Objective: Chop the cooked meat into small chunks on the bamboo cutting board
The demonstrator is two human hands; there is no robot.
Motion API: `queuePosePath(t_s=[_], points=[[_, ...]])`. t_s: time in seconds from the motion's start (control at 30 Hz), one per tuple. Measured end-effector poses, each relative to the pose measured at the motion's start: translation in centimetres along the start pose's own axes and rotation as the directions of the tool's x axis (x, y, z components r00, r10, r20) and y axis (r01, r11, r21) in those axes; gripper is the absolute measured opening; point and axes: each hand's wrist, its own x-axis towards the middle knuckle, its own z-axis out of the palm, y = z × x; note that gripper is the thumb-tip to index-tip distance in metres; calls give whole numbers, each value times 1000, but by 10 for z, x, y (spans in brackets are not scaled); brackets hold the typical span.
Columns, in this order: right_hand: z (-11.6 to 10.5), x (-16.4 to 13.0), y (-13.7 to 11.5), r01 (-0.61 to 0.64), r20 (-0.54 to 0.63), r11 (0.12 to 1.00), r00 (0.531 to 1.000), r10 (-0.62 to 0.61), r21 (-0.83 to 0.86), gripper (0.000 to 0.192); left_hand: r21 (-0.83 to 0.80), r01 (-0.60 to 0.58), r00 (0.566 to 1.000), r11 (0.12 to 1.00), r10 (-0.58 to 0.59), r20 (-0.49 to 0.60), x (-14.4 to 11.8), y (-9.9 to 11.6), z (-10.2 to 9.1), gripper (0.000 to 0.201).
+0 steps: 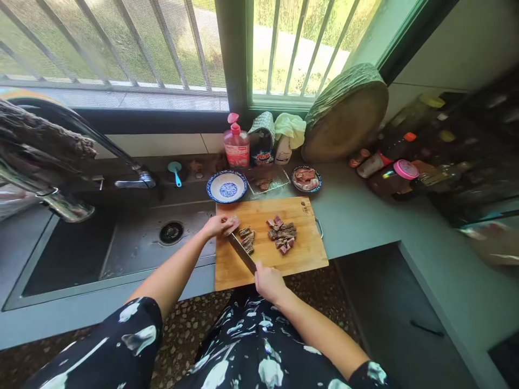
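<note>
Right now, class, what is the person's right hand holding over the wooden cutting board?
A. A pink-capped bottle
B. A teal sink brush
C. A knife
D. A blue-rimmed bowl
C: the right hand grips the handle of a knife, its blade angled across the cutting board toward the meat piece beside the left hand.

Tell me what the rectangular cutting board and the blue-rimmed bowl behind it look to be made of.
Rectangular cutting board: apparently bamboo or light wood, matte, with straight grain and a metal side handle. Blue-rimmed bowl: likely glazed ceramic, judging by its glossy white surface and painted blue pattern.
</note>
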Motion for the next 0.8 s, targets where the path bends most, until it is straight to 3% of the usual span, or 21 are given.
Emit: queuePosePath(t_s=[0.07,0.13,0.23,0.3,0.4,0.53,0.7,0.8], points=[[3,-5,7,-37,-21,999,999,37,24,21,66,-39,999,997,39,-3,-2,-2,4,24],[4,-10,19,-114,-48,992,992,116,45,21,179,-165,980,970,182,-82,-7,1,9,26],[3,-11,37,-241,-75,969,967,245,61,21,381,-369,873,848,456,-170,-22,8,22,23],[0,-5,43,-283,-76,957,955,288,65,22,471,-408,830,782,532,-164,-36,14,34,23],[-5,7,44,-302,-64,949,949,308,88,23,525,-370,878,766,473,-72,-52,20,57,24],[-8,16,41,-320,-40,939,944,327,125,23,455,-245,961,856,275,1,-51,27,78,29],[-2,12,43,-336,-29,934,939,342,123,23,350,-229,973,908,226,48,-43,35,88,28],[3,8,46,-328,-40,935,941,336,134,25,368,-222,972,903,234,12,-48,37,99,45]])
